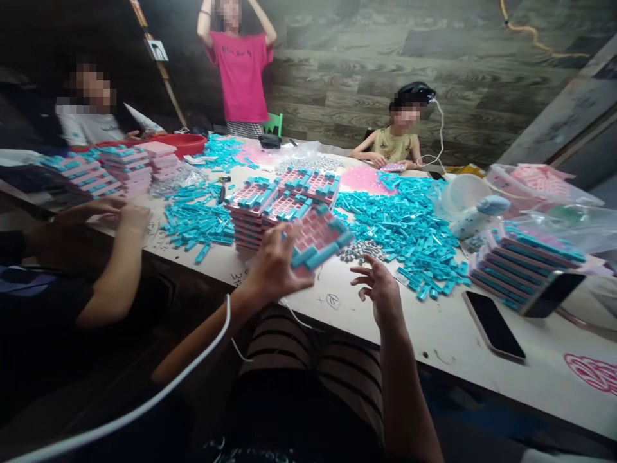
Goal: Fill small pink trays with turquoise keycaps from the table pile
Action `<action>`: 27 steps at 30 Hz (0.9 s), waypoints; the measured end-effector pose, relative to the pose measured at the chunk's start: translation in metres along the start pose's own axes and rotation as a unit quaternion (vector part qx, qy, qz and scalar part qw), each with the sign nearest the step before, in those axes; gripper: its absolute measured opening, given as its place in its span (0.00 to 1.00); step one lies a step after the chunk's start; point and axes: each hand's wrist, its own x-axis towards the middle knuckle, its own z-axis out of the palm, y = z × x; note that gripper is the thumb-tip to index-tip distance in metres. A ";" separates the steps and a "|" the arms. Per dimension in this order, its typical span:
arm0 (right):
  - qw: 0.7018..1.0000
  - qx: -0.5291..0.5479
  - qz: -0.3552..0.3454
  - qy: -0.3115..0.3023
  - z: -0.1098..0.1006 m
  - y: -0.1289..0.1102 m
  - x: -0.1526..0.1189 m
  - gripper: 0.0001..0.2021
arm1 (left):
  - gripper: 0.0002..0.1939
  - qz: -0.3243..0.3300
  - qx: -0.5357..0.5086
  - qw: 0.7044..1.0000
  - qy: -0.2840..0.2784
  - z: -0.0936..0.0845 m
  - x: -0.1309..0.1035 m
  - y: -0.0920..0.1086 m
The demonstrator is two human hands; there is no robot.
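Observation:
My left hand (pixel 277 267) grips a pink plastic grid panel (pixel 318 238) by its near left side, with blue pieces along its edges. The panel is tilted and raised above the table edge. Just behind it stand stacks of similar pink and blue panels (pixel 250 222). My right hand (pixel 378 283) is held over the table with its fingers apart and nothing in them. Beyond that hand lie a small pile of grey metal bits (pixel 364 251) and a wide heap of loose blue plastic pieces (pixel 409 231).
A dark phone (pixel 494 325) lies flat at right, near another phone (pixel 554 294) leaning by a panel stack (pixel 518 263). More blue pieces (pixel 197 215) and panel stacks (pixel 128 170) are at left. A co-worker's arms (pixel 116 244) reach in there; other people are across the table. A white cable (pixel 193 376) crosses in front.

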 end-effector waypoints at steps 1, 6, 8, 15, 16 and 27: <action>1.000 -0.010 -0.004 0.019 -0.006 0.008 0.002 0.29 | 0.49 -0.031 0.009 0.999 0.021 -0.003 0.011 -0.006; 0.996 -0.050 0.048 0.057 -0.031 0.056 0.009 0.28 | 0.41 -0.148 0.106 0.982 0.058 0.007 0.063 -0.034; 0.995 -0.053 0.056 0.069 -0.036 0.070 0.010 0.28 | 0.35 -0.162 0.133 0.977 0.034 0.017 0.074 -0.041; 0.996 -0.011 0.022 0.087 -0.040 0.082 0.010 0.24 | 0.29 -0.148 0.171 0.974 0.008 0.031 0.075 -0.045; 0.996 -0.016 0.013 0.085 -0.040 0.082 0.010 0.24 | 0.29 -0.151 0.176 0.973 0.006 0.030 0.075 -0.045; 0.996 -0.037 -0.026 0.082 -0.035 0.082 0.006 0.20 | 0.39 -0.135 0.174 0.974 0.059 0.037 0.075 -0.035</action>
